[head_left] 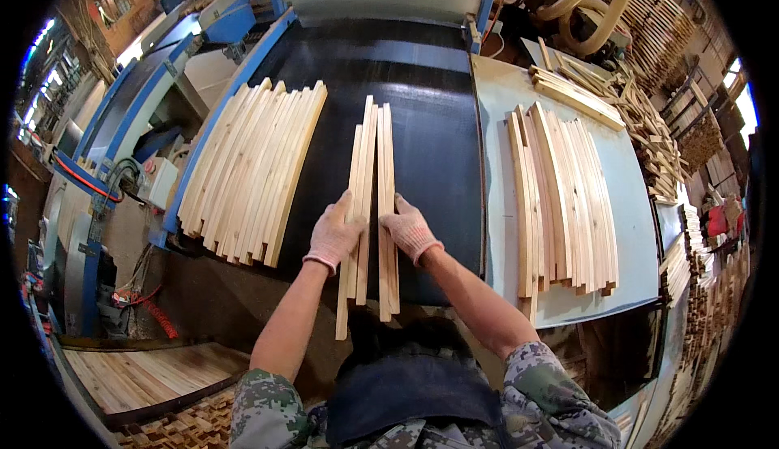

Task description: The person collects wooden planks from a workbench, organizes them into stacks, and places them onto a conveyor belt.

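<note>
Both my hands wear pale knitted work gloves. My left hand (335, 232) is closed round a few light wooden strips (362, 181), its thumb on their inner side. Beside it, my right hand (408, 226) grips another small group of wooden strips (387, 165). The two groups stand apart by a narrow gap that widens toward me, and their near ends reach past the front edge of the black conveyor belt (430, 173). Fingers under the wood are hidden.
On the belt's left lies a row of wooden strips (251, 173). To the right, a pale board-topped table (637, 246) carries another row of strips (572, 205). Blue machine framing (182, 181) borders the belt's left side. Scrap wood (641, 132) is heaped at the far right.
</note>
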